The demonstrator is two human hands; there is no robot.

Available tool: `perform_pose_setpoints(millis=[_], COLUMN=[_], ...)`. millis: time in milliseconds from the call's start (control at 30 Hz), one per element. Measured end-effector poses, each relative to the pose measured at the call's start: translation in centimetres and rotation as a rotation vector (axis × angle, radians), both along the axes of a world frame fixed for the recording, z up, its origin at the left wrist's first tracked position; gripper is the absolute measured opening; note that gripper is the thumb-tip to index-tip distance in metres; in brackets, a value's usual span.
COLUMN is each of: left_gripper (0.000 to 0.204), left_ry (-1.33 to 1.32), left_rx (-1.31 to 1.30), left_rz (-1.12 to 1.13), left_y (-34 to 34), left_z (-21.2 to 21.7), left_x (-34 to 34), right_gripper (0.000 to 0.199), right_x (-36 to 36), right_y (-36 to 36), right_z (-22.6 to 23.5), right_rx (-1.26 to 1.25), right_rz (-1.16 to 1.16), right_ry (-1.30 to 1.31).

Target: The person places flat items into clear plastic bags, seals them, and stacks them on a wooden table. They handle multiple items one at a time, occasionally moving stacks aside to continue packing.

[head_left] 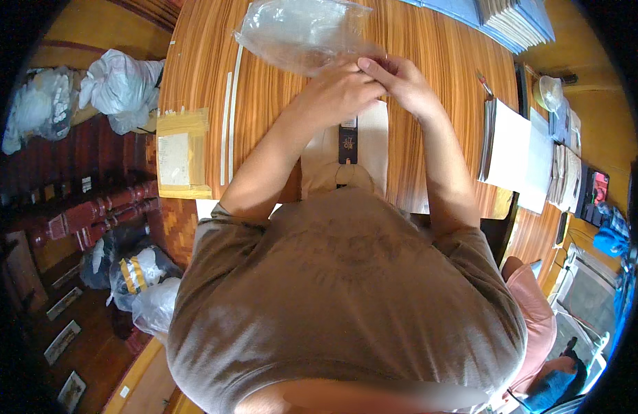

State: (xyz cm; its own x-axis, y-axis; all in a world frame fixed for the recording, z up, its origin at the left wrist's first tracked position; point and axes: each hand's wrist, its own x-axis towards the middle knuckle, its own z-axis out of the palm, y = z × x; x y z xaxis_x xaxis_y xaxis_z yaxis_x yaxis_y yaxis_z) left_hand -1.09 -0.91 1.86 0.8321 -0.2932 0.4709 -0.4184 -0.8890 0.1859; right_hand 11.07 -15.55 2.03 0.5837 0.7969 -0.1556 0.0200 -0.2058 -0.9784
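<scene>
Table (457,69) in striped wood grain carries a clear plastic bag (298,27) at its far side, as the head view shows a person's two hands meeting at the bag's near right edge. The left hand (341,93) has its fingers bent together, the tips partly hidden; whether they grip the plastic cannot be told. The right hand (403,83) lays its thumb beside the left fingers, its other fingers bent at the bag's edge, their hold likewise unclear. Between the forearms, nearer the person, lies a folded cream cloth (375,141) bearing a black tag (348,145). Two pale strips (224,138) run lengthwise at left, beside a taped paper patch (174,162). A blue-covered stack (517,24) sits at far right, with white papers (509,145) along the right edge. Bulging plastic sacks (119,86) crowd the left.
</scene>
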Motion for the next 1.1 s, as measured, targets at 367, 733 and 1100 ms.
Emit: perform_pose_setpoints(millis=[367, 733, 1100], left_gripper=[0.051, 0.04, 0.032], left_ry=[-0.203, 0.615, 0.493], left_rx=[-1.427, -1.71, -0.811], left_rz=[0.596, 0.67, 0.769], left_y=[-0.1, 5.2, 7.7], left_z=[-6.9, -7.8, -15.7], left_x=[-3.4, -1.2, -1.3], right_gripper=[0.036, 0.041, 0.042], right_x=[3.2, 5.2, 5.9], right_y=[-2.6, -4.8, -3.2], right_z=[-4.5, -13.5, -14.3], right_rx=[0.23, -0.069, -0.457], right_rz=[-0.196, -0.159, -0.115], right_ry=[0.588, 0.566, 0.14])
